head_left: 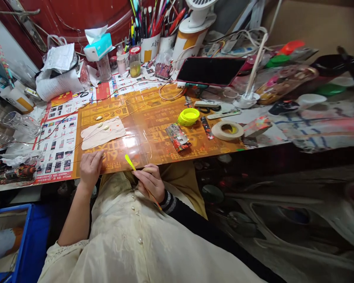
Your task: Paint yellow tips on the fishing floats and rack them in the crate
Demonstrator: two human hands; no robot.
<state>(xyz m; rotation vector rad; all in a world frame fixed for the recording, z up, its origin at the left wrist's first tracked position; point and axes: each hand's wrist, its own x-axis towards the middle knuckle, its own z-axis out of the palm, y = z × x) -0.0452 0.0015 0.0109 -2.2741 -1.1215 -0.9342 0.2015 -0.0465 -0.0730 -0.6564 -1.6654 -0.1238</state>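
Note:
My right hand (150, 181) is closed around a paintbrush (130, 162) at the front edge of the table. The brush's tip is coated in bright fluorescent yellow and points up and left. At the table edge below a pale tissue, my left hand (91, 168) has its fingers curled; whatever they hold is hidden. On the crumpled tissue (103, 136) lie small cream oval pieces (106, 127) on thin dark wires, one of them just past its upper edge. An uncovered pot of fluorescent yellow paint (189, 116) stands right of centre.
A paint-stained block (178, 137) and a masking tape roll (227, 130) lie on the right. Behind them leans a dark tablet (211, 71). Brush-filled cups (150, 48), a glass jar (135, 63) and a tissue pack (98, 48) line the back. A blue crate (32, 239) stands lower left.

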